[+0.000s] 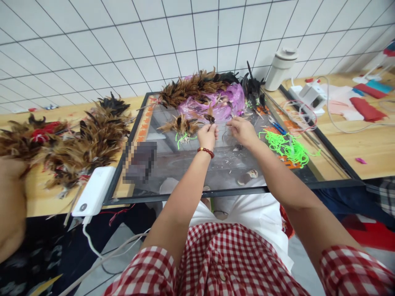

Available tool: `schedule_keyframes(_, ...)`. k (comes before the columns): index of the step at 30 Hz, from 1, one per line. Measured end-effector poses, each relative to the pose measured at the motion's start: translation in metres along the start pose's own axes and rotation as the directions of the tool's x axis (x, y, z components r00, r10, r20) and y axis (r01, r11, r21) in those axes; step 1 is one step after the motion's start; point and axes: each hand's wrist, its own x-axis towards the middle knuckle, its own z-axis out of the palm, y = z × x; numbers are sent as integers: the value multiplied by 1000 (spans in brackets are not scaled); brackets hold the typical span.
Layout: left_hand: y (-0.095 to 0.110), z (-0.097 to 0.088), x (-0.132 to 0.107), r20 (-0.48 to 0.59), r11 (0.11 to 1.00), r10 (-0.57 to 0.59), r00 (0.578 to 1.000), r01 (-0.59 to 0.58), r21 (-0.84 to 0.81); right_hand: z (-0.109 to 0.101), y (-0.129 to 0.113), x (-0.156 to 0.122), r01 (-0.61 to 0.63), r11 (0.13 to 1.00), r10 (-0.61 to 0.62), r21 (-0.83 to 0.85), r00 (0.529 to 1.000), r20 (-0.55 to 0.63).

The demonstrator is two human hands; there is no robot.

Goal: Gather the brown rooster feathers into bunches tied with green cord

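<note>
My left hand (pixel 207 135) pinches a small bunch of brown feathers (pixel 210 118) over the glass table top (pixel 185 164). My right hand (pixel 242 129) is beside it with fingers curled at the same spot; what it grips is too small to tell. A tied feather bundle with neon green cord (pixel 183 128) lies just left of my left hand. Behind both hands sits a purple plastic bag (pixel 230 102) heaped with brown feathers (pixel 191 88).
Neon green cord (pixel 286 146) and blue scissors (pixel 277 127) lie to the right. Finished feather bundles (pixel 86 139) pile at left beside a white power bank (pixel 94 191). A white flask (pixel 280 68), charger (pixel 311 94) and red cloth (pixel 367 109) sit at far right. Another person's arm (pixel 10 205) is at left.
</note>
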Motion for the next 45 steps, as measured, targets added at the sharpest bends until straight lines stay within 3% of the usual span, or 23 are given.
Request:
schedule_keyframes(3,1,1,-1,13,999,-1,1000,1,-40,3,-10,-3,127,980,-95,-154,975,200)
schedule_keyframes(5,0,1,-2,38,999,4,999,-2,-52,5,-17,-3,155,958,-91,-239,961,260)
schedule_keyframes(8,0,2,-3,54,995,-6,999,12,-102,7,-19,-2,17,980,12,-201,990,141)
schedule_keyframes(10,2,2,-6,65,986,-35,997,45,-160,7,-16,1,-165,983,166,78,986,1)
schedule_keyframes(11,4,2,-7,77,980,-53,996,67,-187,7,-14,2,-246,924,265,292,964,-26)
schedule_keyframes(13,8,2,-12,108,968,-93,990,116,-224,5,-13,5,-330,652,406,683,912,53)
schedule_keyframes(15,12,2,-16,140,960,-132,981,161,-227,4,-15,7,-350,378,419,857,890,179)
schedule_keyframes(17,14,1,-19,174,954,-167,971,203,-219,3,-20,7,-335,312,389,889,899,202)
schedule_keyframes(23,15,0,-23,270,932,-230,935,291,-215,11,-29,5,-220,472,333,854,941,58)
schedule_keyframes(28,17,1,-25,327,939,-243,913,306,-158,15,-16,6,-151,681,289,717,954,-74)
schedule_keyframes(31,19,0,-23,260,936,-214,941,274,-221,9,-1,9,-144,821,283,552,943,-175)
schedule_keyframes(34,18,1,-19,147,924,-184,972,222,-313,9,13,9,-220,936,285,274,931,-228)
schedule_keyframes(36,16,1,-16,118,927,-173,978,202,-317,13,17,9,-251,963,266,102,948,-173)
schedule_keyframes(39,12,3,-12,110,950,-153,982,177,-256,18,13,7,-201,977,193,-73,976,-96)
schedule_keyframes(45,1,2,-1,-15,998,36,999,-37,-43,0,-4,2,-39,990,27,-134,995,-92)
